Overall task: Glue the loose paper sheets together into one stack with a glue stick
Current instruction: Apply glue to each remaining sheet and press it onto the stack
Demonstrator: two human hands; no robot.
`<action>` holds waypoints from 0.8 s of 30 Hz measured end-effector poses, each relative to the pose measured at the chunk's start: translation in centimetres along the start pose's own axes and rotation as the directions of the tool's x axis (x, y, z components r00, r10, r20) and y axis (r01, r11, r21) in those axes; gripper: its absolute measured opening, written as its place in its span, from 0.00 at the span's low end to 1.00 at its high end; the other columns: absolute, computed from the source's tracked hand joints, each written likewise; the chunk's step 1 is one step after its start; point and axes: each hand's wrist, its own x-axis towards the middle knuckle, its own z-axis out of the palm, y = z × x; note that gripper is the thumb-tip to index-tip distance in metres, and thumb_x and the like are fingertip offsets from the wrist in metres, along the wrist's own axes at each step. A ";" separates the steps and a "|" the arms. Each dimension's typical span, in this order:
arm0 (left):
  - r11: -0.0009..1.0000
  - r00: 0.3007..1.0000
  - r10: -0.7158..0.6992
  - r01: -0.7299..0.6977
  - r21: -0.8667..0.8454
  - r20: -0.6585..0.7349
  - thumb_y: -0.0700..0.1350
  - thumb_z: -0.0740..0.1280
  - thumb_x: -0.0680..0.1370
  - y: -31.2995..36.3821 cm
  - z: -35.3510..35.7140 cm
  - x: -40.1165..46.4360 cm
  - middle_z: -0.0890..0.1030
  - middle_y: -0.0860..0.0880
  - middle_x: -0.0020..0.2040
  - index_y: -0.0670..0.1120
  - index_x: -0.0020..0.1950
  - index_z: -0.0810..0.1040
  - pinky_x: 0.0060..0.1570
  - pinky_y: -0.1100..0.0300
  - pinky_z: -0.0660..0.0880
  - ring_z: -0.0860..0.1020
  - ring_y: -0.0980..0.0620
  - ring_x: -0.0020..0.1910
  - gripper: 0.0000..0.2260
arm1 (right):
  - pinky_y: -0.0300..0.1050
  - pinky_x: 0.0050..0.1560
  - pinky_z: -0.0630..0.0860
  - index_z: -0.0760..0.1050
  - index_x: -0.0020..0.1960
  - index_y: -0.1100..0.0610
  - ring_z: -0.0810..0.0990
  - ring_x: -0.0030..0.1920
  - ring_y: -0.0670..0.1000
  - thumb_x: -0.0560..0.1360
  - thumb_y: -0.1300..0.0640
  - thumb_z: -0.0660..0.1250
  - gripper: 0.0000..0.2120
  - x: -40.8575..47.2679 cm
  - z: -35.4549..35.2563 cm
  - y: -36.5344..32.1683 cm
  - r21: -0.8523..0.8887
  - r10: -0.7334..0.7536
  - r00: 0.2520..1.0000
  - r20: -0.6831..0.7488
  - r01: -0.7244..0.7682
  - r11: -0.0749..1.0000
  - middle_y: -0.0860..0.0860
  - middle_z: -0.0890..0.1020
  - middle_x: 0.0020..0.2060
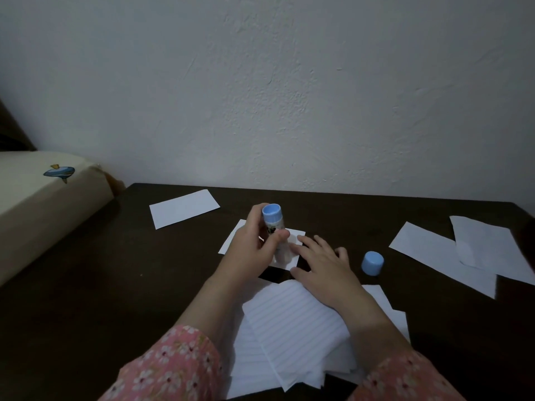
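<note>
Gripping the glue stick (pixel 273 224) upright at frame centre, the left hand (pixel 254 250) is curled around it; the right hand (pixel 321 264) is laid flat, fingers spread, on the small paper sheet (pixel 295 241).

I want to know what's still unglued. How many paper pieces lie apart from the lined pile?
4: one far left, one under the glue stick at centre, two overlapping at right. More may hide beneath.

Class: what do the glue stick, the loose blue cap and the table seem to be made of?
Glue stick: likely plastic, smooth blue end, clear barrel.
Blue cap: same matte light-blue plastic, moulded round shape.
Table: dark brown, probably wood or veneer; grain too dim to confirm.
</note>
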 end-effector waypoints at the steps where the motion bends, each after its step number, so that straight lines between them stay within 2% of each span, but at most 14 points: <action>1: 1.000 1.000 0.009 -0.009 0.005 0.003 0.49 0.66 0.78 0.1 0.1 0.0 0.75 0.59 0.48 0.59 0.63 0.61 0.42 0.74 0.71 0.74 0.67 0.46 0.18 | 0.58 0.74 0.45 0.57 0.75 0.41 0.44 0.77 0.47 0.80 0.45 0.57 0.25 -0.1 -0.1 0.0 0.004 -0.004 1.000 0.001 0.004 1.000 0.42 0.53 0.77; 6: 0.999 0.999 0.012 -0.013 0.030 0.045 0.50 0.66 0.78 0.4 0.5 -0.1 0.73 0.63 0.48 0.59 0.65 0.61 0.40 0.75 0.71 0.75 0.66 0.46 0.20 | 0.58 0.74 0.45 0.57 0.75 0.42 0.45 0.77 0.47 0.79 0.45 0.56 0.25 -0.2 0.0 0.0 0.022 -0.011 1.000 -0.012 0.011 1.000 0.42 0.53 0.77; 13: 0.999 0.995 0.003 -0.008 0.048 0.102 0.52 0.65 0.78 0.5 0.9 -0.3 0.73 0.64 0.50 0.59 0.69 0.62 0.41 0.71 0.70 0.74 0.64 0.48 0.21 | 0.59 0.74 0.45 0.60 0.74 0.44 0.46 0.77 0.47 0.80 0.44 0.55 0.23 -0.1 -0.2 -0.2 0.048 0.006 1.000 -0.009 -0.005 0.999 0.42 0.54 0.77; 18: 1.000 0.992 -0.015 0.015 0.000 0.121 0.52 0.64 0.79 0.6 0.7 -0.4 0.73 0.63 0.50 0.65 0.65 0.60 0.40 0.76 0.69 0.73 0.66 0.48 0.19 | 0.58 0.74 0.45 0.59 0.74 0.45 0.46 0.77 0.47 0.80 0.44 0.55 0.23 0.0 -0.2 -0.3 0.044 0.025 1.000 -0.002 -0.025 0.999 0.42 0.54 0.77; 24: 0.999 0.989 -0.038 0.040 -0.007 0.145 0.52 0.64 0.79 0.5 0.5 -0.4 0.73 0.60 0.52 0.69 0.64 0.60 0.41 0.70 0.69 0.74 0.61 0.48 0.20 | 0.58 0.74 0.45 0.60 0.74 0.45 0.46 0.77 0.47 0.80 0.46 0.56 0.23 0.1 0.0 -0.4 0.033 0.038 0.999 -0.016 -0.038 0.999 0.42 0.54 0.77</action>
